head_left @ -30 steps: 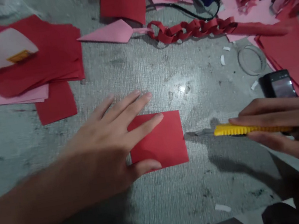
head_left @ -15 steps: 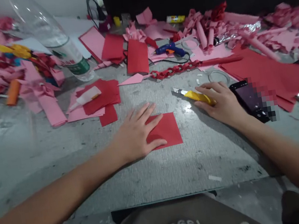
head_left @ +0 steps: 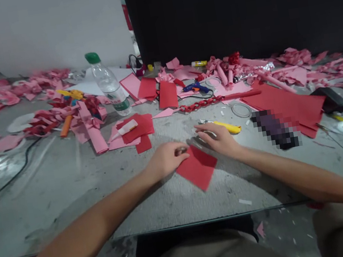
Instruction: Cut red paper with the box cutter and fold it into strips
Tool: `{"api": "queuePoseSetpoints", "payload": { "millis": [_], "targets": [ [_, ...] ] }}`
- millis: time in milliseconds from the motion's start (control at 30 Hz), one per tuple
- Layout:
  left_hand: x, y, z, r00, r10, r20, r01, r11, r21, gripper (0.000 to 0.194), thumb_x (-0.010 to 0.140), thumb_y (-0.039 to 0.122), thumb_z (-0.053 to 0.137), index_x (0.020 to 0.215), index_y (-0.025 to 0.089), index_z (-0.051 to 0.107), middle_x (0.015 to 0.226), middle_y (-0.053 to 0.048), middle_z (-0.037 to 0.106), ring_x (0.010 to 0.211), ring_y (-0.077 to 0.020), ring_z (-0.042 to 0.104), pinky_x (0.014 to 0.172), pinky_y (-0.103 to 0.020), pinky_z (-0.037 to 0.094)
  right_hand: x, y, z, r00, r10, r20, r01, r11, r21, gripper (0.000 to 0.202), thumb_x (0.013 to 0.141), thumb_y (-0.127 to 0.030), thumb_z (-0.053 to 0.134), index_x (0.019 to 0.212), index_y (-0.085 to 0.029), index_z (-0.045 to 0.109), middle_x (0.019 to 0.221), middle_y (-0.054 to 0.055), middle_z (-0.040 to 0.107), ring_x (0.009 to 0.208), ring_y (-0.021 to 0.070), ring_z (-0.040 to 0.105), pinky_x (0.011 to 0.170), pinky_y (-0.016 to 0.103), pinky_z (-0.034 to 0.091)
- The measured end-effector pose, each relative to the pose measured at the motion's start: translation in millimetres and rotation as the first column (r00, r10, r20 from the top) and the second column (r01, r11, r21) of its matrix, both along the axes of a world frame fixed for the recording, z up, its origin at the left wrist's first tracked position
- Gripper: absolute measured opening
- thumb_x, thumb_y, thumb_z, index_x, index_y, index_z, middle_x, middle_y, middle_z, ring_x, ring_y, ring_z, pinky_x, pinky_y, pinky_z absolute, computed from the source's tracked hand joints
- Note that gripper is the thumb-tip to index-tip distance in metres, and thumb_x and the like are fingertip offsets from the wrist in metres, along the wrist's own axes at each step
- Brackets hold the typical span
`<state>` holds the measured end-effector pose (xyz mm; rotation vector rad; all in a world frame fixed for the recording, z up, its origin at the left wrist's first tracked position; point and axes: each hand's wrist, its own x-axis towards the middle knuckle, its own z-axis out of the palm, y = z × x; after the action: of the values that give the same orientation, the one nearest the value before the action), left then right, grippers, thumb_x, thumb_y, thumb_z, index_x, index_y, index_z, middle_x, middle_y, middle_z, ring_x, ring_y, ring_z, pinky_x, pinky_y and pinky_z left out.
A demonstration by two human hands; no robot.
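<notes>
A red paper rectangle (head_left: 199,167) lies turned at an angle on the grey table. Its upper left corner is pinched between the thumb and fingers of my left hand (head_left: 171,159). My right hand (head_left: 220,139) is just beyond the paper's upper right side, empty, with its fingers stretched out and apart from the sheet. Behind those fingers rests a yellow utility knife (head_left: 229,126) on the tabletop, its blade end partly hidden by the hand.
Left of centre, a glue bottle (head_left: 127,127) lies on stacked red paper (head_left: 141,126). Behind stand a water bottle (head_left: 111,88) and a blue glue gun (head_left: 197,86). A red paper chain (head_left: 200,104) crosses the middle. At right are a blurred-out phone (head_left: 272,127) and large red sheets (head_left: 288,103).
My right hand has let go of the utility knife and moved left toward the paper. My left hand went from lying flat to pinching the paper, which has rotated. The view has tilted up.
</notes>
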<state>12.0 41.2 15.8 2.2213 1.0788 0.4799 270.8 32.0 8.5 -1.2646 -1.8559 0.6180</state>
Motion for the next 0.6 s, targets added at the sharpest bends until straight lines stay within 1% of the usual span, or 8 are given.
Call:
{"api": "queuePoseSetpoints", "payload": {
  "millis": [67,133,200,267,333,400,500,600],
  "targets": [
    [-6,2,4.0,0.999,0.017,0.045,-0.015,0.999,-0.047,0.025,0.101,0.039,0.07,0.097,0.018,0.083,0.08,-0.003,0.077,0.074,-0.0194,0.07,0.071,-0.032,0.052,-2,3,0.3,0.998,-0.013,-0.059,0.011,0.999,-0.04,0.042,0.106,-0.053,0.063,0.13,-0.023,0.08,0.116,0.012,0.085,0.102,0.0285,0.078,0.09,0.046,0.063],
    [-11,0,8.3,0.995,0.053,0.09,-0.047,0.997,-0.068,0.029,0.102,0.042,0.068,0.093,0.018,0.081,0.082,-0.004,0.079,0.073,-0.0189,0.07,0.07,-0.032,0.053,-2,3,-0.6,0.993,-0.004,-0.117,-0.008,0.995,-0.097,0.047,0.106,-0.058,0.061,0.131,-0.023,0.079,0.114,0.011,0.085,0.095,0.0255,0.079,0.082,0.041,0.064],
    [-12,-7,10.6,0.992,0.017,0.127,-0.012,0.999,-0.039,0.028,0.101,0.045,0.071,0.104,0.019,0.081,0.098,-0.006,0.082,0.086,-0.0214,0.073,0.082,-0.036,0.056,0,2,-2.1,0.988,0.008,-0.157,-0.031,0.989,-0.148,0.05,0.105,-0.062,0.062,0.13,-0.022,0.079,0.112,0.01,0.085,0.092,0.0239,0.079,0.08,0.038,0.065],
    [-10,-19,9.4,0.981,-0.164,0.107,0.156,0.985,0.08,0.044,0.098,0.055,0.076,0.125,0.021,0.078,0.124,-0.011,0.08,0.111,-0.0281,0.073,0.101,-0.044,0.055,2,2,-3.5,0.983,0.016,-0.183,-0.051,0.981,-0.189,0.049,0.103,-0.062,0.066,0.128,-0.023,0.08,0.112,0.009,0.085,0.095,0.0235,0.079,0.083,0.039,0.064],
    [-5,-32,5.2,0.93,-0.367,-0.02,0.362,0.905,0.224,0.074,0.092,0.071,0.076,0.146,0.02,0.069,0.141,-0.018,0.073,0.127,-0.0373,0.067,0.11,-0.056,0.051,3,1,-4.2,0.977,0.032,-0.209,-0.077,0.974,-0.211,0.044,0.101,-0.058,0.071,0.126,-0.024,0.082,0.112,0.008,0.085,0.1,0.0239,0.078,0.088,0.04,0.063],
    [0,-45,0.1,0.883,-0.443,-0.154,0.469,0.839,0.275,0.089,0.094,0.079,0.068,0.158,0.018,0.058,0.144,-0.022,0.069,0.127,-0.0417,0.064,0.106,-0.062,0.052,4,0,-3.5,0.973,0.058,-0.222,-0.106,0.971,-0.213,0.037,0.101,-0.053,0.073,0.123,-0.024,0.083,0.113,0.008,0.085,0.104,0.0245,0.078,0.092,0.042,0.061],
    [5,-56,-4.5,0.851,-0.495,-0.178,0.526,0.809,0.263,0.08,0.102,0.071,0.062,0.161,0.019,0.053,0.14,-0.021,0.067,0.12,-0.0384,0.064,0.101,-0.058,0.055,3,-1,-0.5,0.976,0.098,-0.195,-0.136,0.972,-0.19,0.03,0.102,-0.048,0.072,0.117,-0.025,0.085,0.111,0.007,0.085,0.101,0.0246,0.078,0.09,0.043,0.06],
    [3,-57,-4.3,0.857,-0.509,-0.078,0.514,0.834,0.202,0.066,0.105,0.056,0.065,0.161,0.024,0.052,0.137,-0.017,0.065,0.119,-0.0326,0.065,0.103,-0.052,0.057,2,-2,3.1,0.979,0.135,-0.156,-0.161,0.972,-0.171,0.026,0.103,-0.044,0.071,0.115,-0.025,0.085,0.11,0.006,0.085,0.1,0.0239,0.078,0.089,0.041,0.059]
  ]
}}
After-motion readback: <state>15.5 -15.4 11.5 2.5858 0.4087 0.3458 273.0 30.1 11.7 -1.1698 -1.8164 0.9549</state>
